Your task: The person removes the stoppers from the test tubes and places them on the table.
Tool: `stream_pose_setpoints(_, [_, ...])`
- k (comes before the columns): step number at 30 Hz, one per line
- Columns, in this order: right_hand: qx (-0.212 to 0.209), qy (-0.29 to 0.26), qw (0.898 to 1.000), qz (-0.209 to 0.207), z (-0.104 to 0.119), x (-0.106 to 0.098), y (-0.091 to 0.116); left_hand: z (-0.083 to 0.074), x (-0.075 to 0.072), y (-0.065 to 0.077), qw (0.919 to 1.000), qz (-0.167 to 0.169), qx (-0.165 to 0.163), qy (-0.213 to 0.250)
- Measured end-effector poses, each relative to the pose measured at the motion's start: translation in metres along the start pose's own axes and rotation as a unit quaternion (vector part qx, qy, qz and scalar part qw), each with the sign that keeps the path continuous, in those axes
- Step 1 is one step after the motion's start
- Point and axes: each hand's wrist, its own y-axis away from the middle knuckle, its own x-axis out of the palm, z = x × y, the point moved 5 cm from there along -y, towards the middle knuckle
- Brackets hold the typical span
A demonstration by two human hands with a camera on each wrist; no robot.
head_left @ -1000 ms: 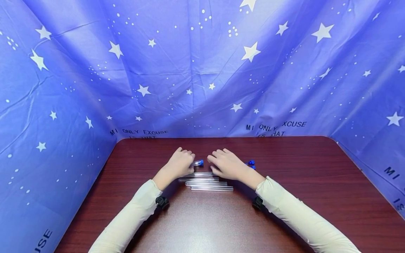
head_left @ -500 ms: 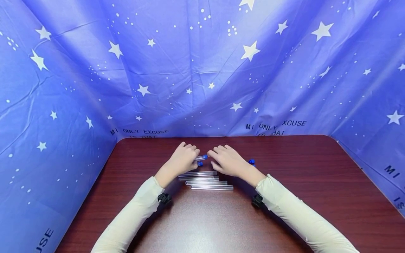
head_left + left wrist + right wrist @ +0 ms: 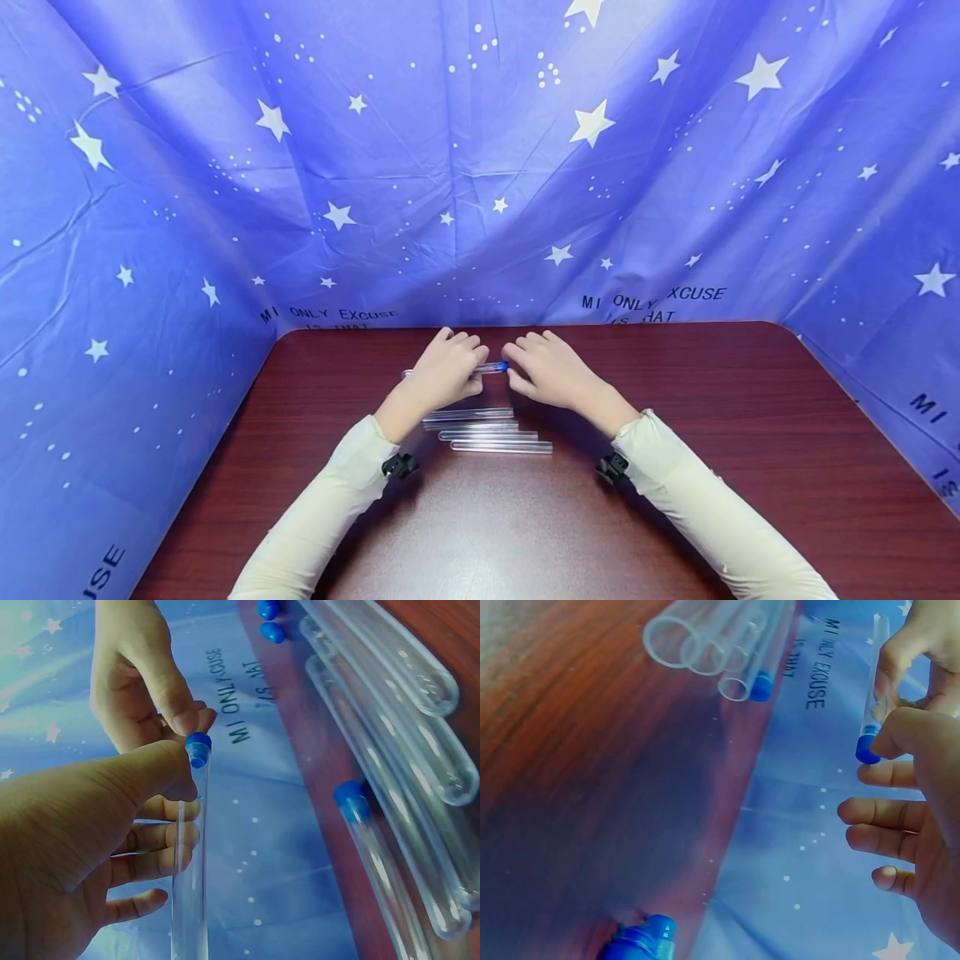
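My left hand point(image 3: 448, 373) holds a clear test tube point(image 3: 190, 892) between thumb and fingers, above the table. A blue cap point(image 3: 198, 744) sits in the tube's mouth, its narrow plug visible inside the glass-clear wall. At that capped end is my right hand point(image 3: 558, 375): its thumb and index fingertips touch the cap, while the other fingers extend loosely apart in the right wrist view. Several uncapped test tubes point(image 3: 501, 447) lie side by side on the table, nearer the body. Another capped tube point(image 3: 379, 866) lies beside them, hidden by my left hand in the head view.
Loose blue caps point(image 3: 641, 941) lie on the dark red wooden table point(image 3: 720, 467), hidden behind my right hand in the head view. A blue star-patterned curtain point(image 3: 420, 150) hangs along the table's far edge and sides.
My left hand has lifted the capped tube and carried it away from the body and rightward, bringing its cap to my right fingertips. My right hand has shifted slightly right and forward.
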Motion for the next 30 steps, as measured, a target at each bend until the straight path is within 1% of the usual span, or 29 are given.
stream_pose_setpoints(10, [0.003,-0.002,1.0,-0.003,-0.002,-0.011,-0.002,0.0,-0.011,-0.006,0.9995,-0.032,0.0,-0.001])
stream_pose_setpoints(19, [-0.003,0.0,1.0,-0.03,-0.003,-0.022,-0.002,0.005,-0.024,-0.01,0.9985,-0.05,-0.016,0.018])
stream_pose_setpoints(26, [0.011,-0.018,1.0,-0.024,-0.006,-0.032,-0.002,0.006,-0.029,-0.013,0.9973,-0.051,-0.032,0.041])
stream_pose_setpoints(30, [0.019,-0.023,0.999,-0.02,-0.006,-0.035,-0.002,0.007,-0.031,-0.013,0.9962,-0.045,-0.043,0.061])
